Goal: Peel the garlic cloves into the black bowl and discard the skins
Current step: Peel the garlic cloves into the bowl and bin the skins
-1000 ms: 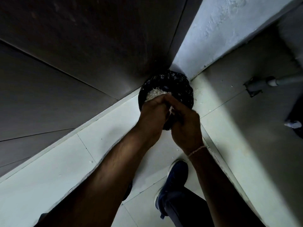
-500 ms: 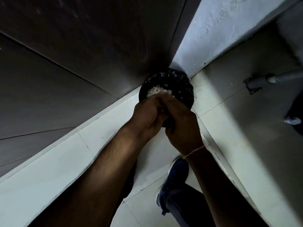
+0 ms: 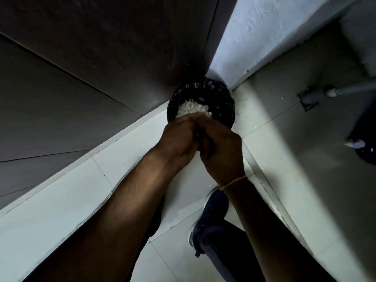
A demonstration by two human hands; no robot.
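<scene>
A round black bin [image 3: 223,94] stands on the floor in the corner, directly below me. A heap of white garlic skins [image 3: 191,108] lies inside it. My left hand [image 3: 179,143] and my right hand [image 3: 221,151] are pressed together over the bin's near rim, backs toward the camera and fingers curled inward. They seem to hold skins between them, and their fingertips reach the heap. My right wrist carries a thin thread band. No garlic cloves or black bowl are in view.
Dark wall panels [image 3: 101,58] and a pale plastered wall [image 3: 264,27] meet behind the bin. The floor is light tile with white flecks near the bin. My blue shoe [image 3: 213,212] stands below my hands. A grey pipe [image 3: 345,90] and a dark object [image 3: 366,153] are at the right.
The hands have closed tighter together and shifted slightly up over the bin's rim. The white scrap seen between them a second ago is now hidden.
</scene>
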